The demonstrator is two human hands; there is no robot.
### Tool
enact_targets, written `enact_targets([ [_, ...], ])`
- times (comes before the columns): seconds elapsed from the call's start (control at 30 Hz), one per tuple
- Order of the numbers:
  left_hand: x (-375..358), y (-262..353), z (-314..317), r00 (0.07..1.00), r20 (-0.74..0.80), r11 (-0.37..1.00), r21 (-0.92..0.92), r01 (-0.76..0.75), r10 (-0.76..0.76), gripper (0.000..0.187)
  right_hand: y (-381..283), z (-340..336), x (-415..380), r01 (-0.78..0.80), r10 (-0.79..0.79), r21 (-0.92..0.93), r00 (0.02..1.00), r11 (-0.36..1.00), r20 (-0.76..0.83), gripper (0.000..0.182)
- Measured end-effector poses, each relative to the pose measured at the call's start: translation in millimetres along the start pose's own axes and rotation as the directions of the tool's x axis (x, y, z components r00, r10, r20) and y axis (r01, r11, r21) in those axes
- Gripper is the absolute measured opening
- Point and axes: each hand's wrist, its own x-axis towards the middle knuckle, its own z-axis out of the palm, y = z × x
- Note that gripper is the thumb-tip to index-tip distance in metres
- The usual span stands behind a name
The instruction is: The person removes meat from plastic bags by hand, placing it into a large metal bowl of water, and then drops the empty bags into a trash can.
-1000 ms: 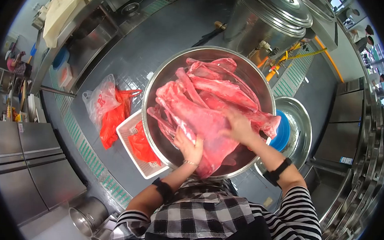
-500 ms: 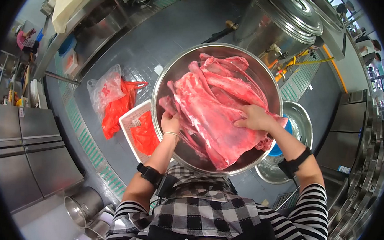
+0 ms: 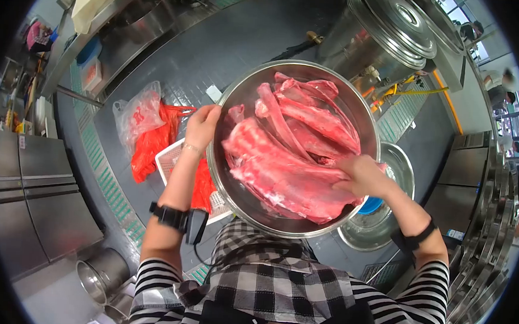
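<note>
A large steel basin (image 3: 374, 124) in front of my waist holds several pieces of raw meat on the bone (image 3: 305, 182). The biggest slab lies across the near half, with long bony strips behind it. My left hand (image 3: 202, 125) is at the basin's left rim, fingers closed over the edge. Inside the basin on the right, my right hand (image 3: 364, 176) grips the right end of the big slab; its fingertips are partly hidden against the meat.
Left of the basin lie a red and clear plastic bag (image 3: 146, 135) and a white basket (image 3: 167, 160) with red plastic in it. A second metal basin (image 3: 408, 187) with a blue item stands at right. A lidded steel pot (image 3: 365, 50) is behind. People work far off.
My left hand has let go of the meat and moved up and left to the basin's rim. The big slab has turned and lies lower, uncovering more strips behind it.
</note>
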Motion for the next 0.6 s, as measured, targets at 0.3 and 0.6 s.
enact_targets([
  [0.3, -56, -64, 59, 0.825, 0.4, 0.261, 0.813, -0.52, 0.399, 0.064, 22, 81, 58, 0.0, -0.11, -0.241, 0.889, 0.971, -0.444, 0.053],
  [0.6, -39, -70, 68, 0.788, 0.371, 0.316, 0.767, -0.558, 0.491, 0.054, 27, 103, 73, -0.092, -0.08, -0.269, 0.82, 0.959, -0.567, 0.043],
])
